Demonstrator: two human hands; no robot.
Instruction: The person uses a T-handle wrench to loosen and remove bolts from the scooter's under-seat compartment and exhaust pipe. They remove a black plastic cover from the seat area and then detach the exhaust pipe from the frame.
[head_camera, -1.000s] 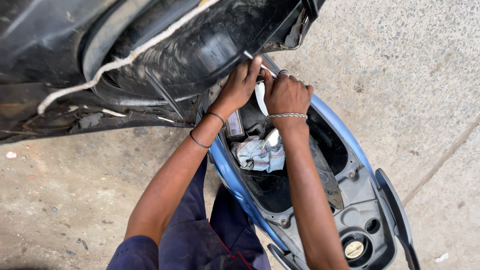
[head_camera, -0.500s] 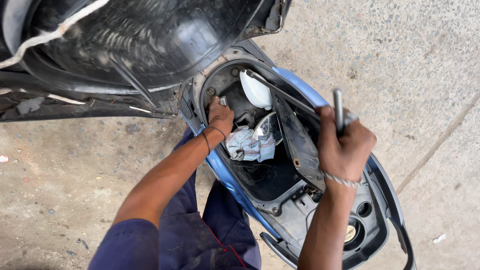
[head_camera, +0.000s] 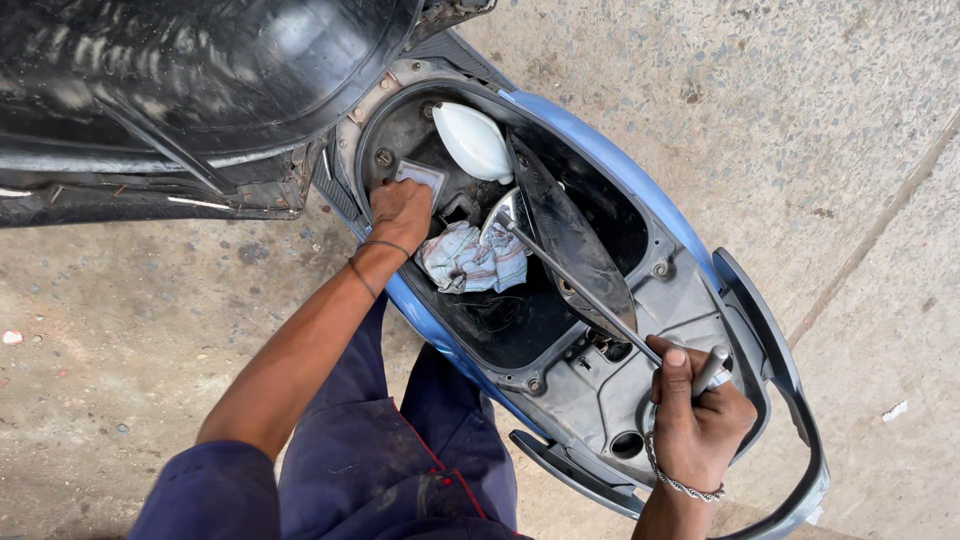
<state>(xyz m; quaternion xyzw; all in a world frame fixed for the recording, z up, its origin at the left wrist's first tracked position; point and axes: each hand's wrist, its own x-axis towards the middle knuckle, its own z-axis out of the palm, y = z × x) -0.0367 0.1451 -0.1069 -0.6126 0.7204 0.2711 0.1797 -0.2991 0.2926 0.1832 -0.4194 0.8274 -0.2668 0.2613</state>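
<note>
Looking down into an open scooter underseat bay (head_camera: 640, 330), seat (head_camera: 180, 90) flipped up at upper left. Left hand (head_camera: 400, 212) is down at the front end of the bay, fingers curled over a small pale rectangular part (head_camera: 420, 175); it's touching it, but can't tell if it's actually gripped. Just right of that hand: a crumpled striped rag (head_camera: 465, 262) on the bay floor, and a white rounded cap (head_camera: 472, 140) above it near the rim. A long thin metal rod (head_camera: 580, 285) runs diagonally from the rag area down to the right, across the bay. Right hand (head_camera: 695, 420) is clenched around a metal tool handle (head_camera: 708, 372) at the rear of the scooter, over the grey plastic panel (head_camera: 600, 390), well apart from the left hand. Blue body panel (head_camera: 610, 165) wraps the far side; concrete floor (head_camera: 800, 120) beyond.
</note>
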